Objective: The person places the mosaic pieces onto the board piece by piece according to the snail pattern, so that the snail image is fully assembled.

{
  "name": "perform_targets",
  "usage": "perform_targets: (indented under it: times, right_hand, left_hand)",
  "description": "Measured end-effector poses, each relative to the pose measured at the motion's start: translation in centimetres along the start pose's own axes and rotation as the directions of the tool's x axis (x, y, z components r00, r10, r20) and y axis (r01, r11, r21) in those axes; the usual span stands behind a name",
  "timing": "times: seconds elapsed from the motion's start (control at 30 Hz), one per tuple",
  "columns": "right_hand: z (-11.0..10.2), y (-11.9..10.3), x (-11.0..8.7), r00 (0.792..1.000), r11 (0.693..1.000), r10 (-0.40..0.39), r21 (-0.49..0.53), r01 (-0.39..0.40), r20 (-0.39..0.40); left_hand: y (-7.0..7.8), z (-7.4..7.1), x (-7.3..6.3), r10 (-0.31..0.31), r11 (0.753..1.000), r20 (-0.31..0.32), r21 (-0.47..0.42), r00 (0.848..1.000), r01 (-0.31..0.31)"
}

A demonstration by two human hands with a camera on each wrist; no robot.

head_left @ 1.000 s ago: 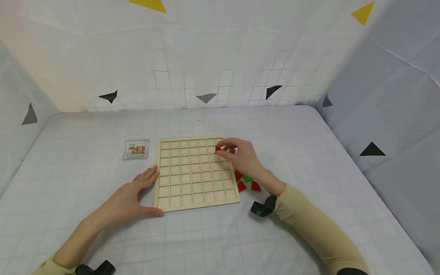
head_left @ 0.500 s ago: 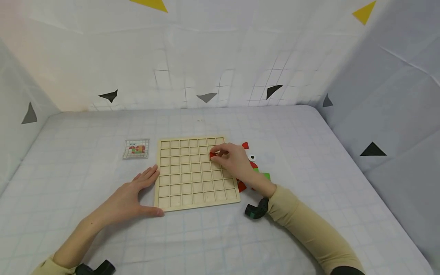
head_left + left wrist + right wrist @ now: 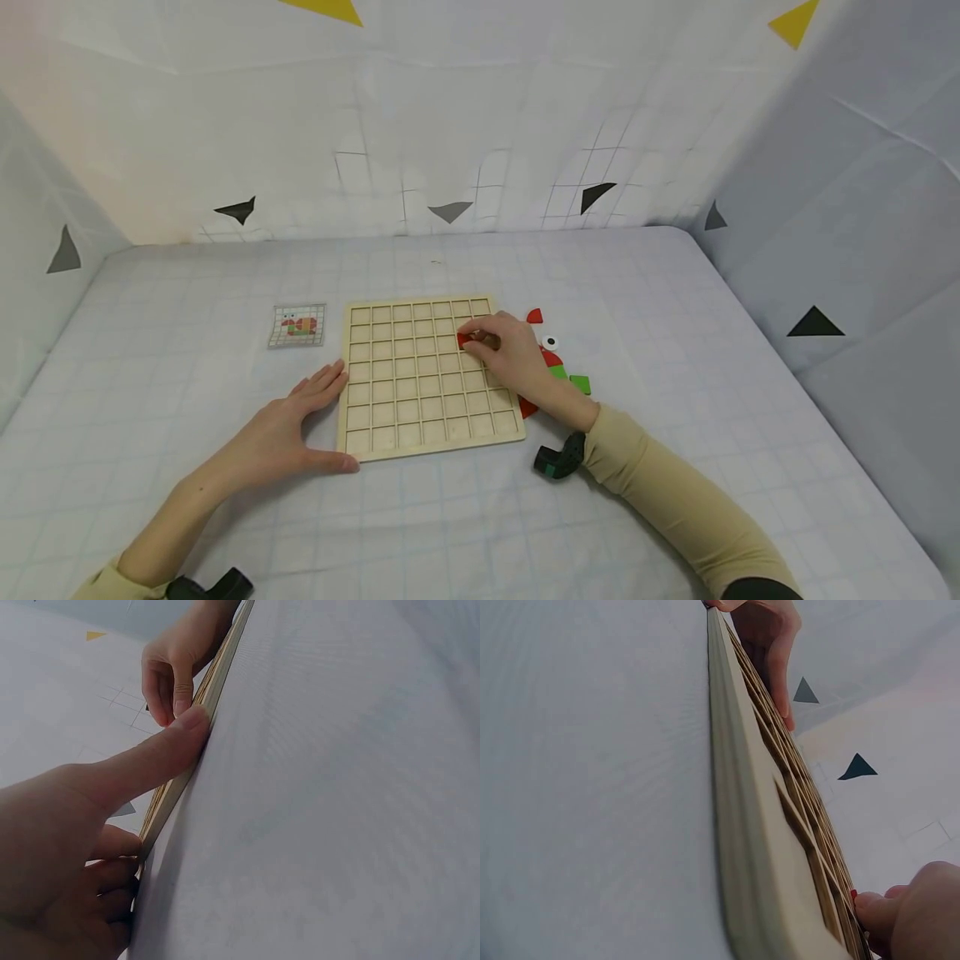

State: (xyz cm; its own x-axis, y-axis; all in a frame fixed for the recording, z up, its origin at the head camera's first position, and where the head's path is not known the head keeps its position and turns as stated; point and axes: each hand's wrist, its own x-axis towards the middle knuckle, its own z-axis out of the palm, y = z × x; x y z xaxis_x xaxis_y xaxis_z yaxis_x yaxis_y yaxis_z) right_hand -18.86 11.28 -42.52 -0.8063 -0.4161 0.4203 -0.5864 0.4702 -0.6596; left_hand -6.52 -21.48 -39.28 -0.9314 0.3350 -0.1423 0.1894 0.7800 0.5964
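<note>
A square wooden grid board point(image 3: 407, 388) lies on the cloth, its cells bare on the left and front. My left hand point(image 3: 281, 433) rests at its left side, thumb at the near left corner and the other fingers stretched along the edge. Over the upper right cells, my right hand point(image 3: 517, 358) pinches a small red piece point(image 3: 462, 341) between thumb and fingertips, right at a cell. In the right wrist view only a sliver of the red piece point(image 3: 854, 895) shows by the fingertips, beyond the board's thick rim point(image 3: 739, 795).
Right of the board lie loose pieces: a red quarter-round point(image 3: 535, 317), a white eye disc point(image 3: 550, 342), a green piece point(image 3: 580, 384) and several others, partly hidden by the right hand and wrist. A gridded picture card point(image 3: 297, 326) lies left of the board.
My right hand has moved slightly left and toward me with the red piece, then stayed nearly still, uncovering the eye disc and loose pieces. The left hand has stayed in place.
</note>
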Motion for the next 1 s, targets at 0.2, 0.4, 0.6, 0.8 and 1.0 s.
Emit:
perform_targets:
  times: [0.2, 0.4, 0.6, 0.8, 1.0]
  right_hand:
    - [0.1, 0.0, -0.1, 1.0, 1.0, 0.003, -0.002, -0.003, -0.007]
    - [0.0, -0.2, 0.0, 1.0, 1.0, 0.008, -0.017, -0.008, -0.007]
    - [0.0, -0.5, 0.0, 1.0, 1.0, 0.013, -0.014, -0.013, -0.001]
    - [0.2, -0.6, -0.1, 0.999, 0.999, 0.03, -0.01, -0.03, 0.012]
    - [-1.5, -1.3, 0.5, 0.997, 0.997, 0.054, -0.063, -0.05, 0.06]
  left_hand:
    - [0.0, 0.0, 0.0, 0.005, 1.0, -0.002, -0.006, 1.0, -0.005]
    - [0.0, 0.0, 0.0, 0.002, 1.0, -0.005, -0.003, 1.0, -0.002]
    - [0.0, 0.0, -0.1, 0.001, 1.0, -0.007, -0.009, 1.0, -0.001]
    - [-0.1, 0.0, -0.3, -0.001, 1.0, -0.005, -0.007, 1.0, 0.001]
    - [-0.1, 0.1, 0.0, 0.002, 1.0, -0.003, -0.001, 1.0, -0.002]
